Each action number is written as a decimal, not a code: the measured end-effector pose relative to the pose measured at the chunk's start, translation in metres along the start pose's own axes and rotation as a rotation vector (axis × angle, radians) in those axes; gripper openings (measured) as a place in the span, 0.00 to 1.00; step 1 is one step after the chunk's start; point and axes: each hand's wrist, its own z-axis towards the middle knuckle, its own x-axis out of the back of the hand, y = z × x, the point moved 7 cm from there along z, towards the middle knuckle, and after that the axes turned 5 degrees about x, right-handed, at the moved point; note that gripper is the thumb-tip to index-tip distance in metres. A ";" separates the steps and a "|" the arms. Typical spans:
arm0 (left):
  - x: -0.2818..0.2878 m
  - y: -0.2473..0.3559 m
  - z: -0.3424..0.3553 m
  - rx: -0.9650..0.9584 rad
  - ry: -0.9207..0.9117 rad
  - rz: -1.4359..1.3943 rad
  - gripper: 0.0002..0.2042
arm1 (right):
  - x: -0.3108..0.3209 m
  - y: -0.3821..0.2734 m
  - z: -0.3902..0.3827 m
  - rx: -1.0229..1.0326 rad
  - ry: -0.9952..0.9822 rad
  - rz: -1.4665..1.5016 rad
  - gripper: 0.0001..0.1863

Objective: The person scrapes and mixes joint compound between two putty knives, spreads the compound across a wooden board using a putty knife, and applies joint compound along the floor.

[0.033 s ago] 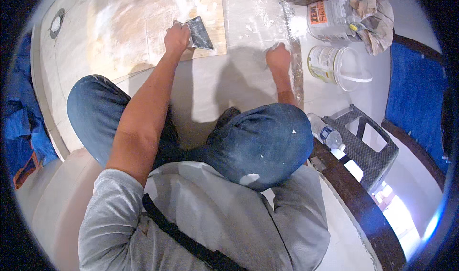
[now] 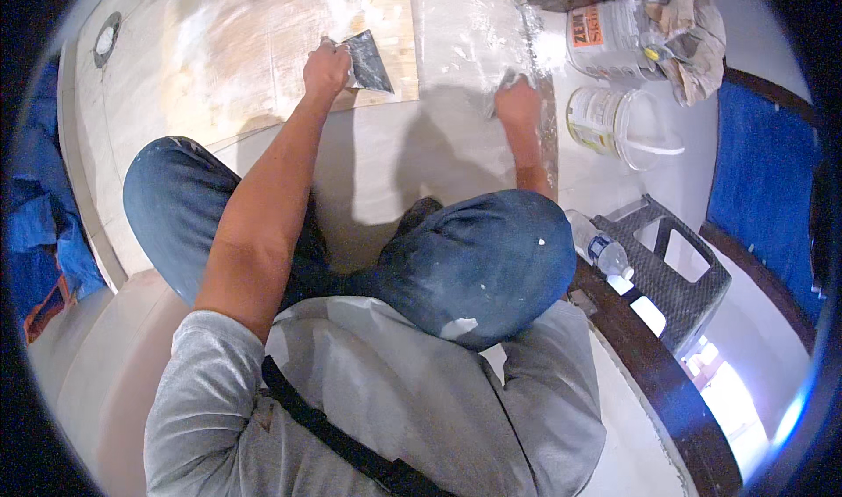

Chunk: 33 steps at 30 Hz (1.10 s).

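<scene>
My left hand (image 2: 324, 69) is closed round the handle of a wide putty knife (image 2: 373, 65) with a dark, white-smeared blade. The blade lies over the right part of a pale wooden board (image 2: 289, 63) streaked with white residue. Off to the right, my right hand (image 2: 517, 104) is closed low over the light grey floor, near a rough seam. A thin greyish-white piece (image 2: 507, 79) shows at its fingertips, too small to name. White crumbs and smears (image 2: 478, 32) lie on the floor beyond that hand.
At right are a large white bucket (image 2: 605, 45), a crumpled brown paper bag (image 2: 695, 45) and a clear-sided pail (image 2: 605, 121). Nearer stand a dark stool (image 2: 658, 273) and a plastic bottle (image 2: 605, 250). A round drain (image 2: 107, 39) is far left. My bent knees frame the near floor.
My right hand has shifted slightly to the right along the floor, and more of the greyish piece shows at its fingertips. The left hand and putty knife have stayed put.
</scene>
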 end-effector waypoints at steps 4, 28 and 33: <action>-0.013 -0.056 0.026 -0.141 0.013 0.210 0.28 | 0.037 -0.024 -0.004 0.429 0.186 0.032 0.17; -0.025 -0.028 0.030 -0.231 -0.102 0.320 0.22 | -0.009 -0.057 -0.038 0.850 -0.108 0.060 0.16; -0.024 -0.035 0.038 -0.166 -0.068 0.333 0.24 | -0.083 -0.125 -0.137 0.896 -0.576 0.212 0.13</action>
